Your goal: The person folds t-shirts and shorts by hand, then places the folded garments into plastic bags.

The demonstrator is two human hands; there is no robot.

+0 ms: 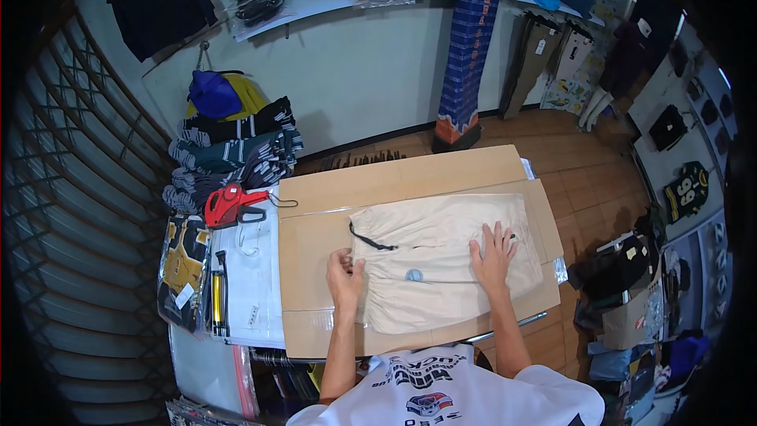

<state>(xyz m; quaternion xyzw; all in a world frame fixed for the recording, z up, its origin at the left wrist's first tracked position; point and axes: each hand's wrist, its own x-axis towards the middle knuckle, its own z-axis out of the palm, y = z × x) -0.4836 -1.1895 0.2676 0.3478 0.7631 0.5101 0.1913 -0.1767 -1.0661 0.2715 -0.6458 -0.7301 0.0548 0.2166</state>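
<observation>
Cream drawstring shorts (441, 229) lie flat on a cardboard sheet (315, 229), the gathered waistband to the left. A black cord (369, 240) hangs from the waistband, and a round grey-blue tag or patch (414, 275) sits on the fabric. My left hand (344, 280) is beside the waistband's left edge, fingers loosely bent and thumb apart, with nothing visible in it. Spread flat on the right part of the shorts is my right hand (494, 256), its fingers apart; a small dark mark shows by its fingertips.
Left of the cardboard are a red tag gun (235, 206), a yellow-and-black pump-like tool (218, 296) and a bagged black-and-yellow garment (183, 268). Folded clothes (229, 154) are stacked behind them. A blue wrapped pillar (465, 47) rises beyond the table; clothing displays stand at right.
</observation>
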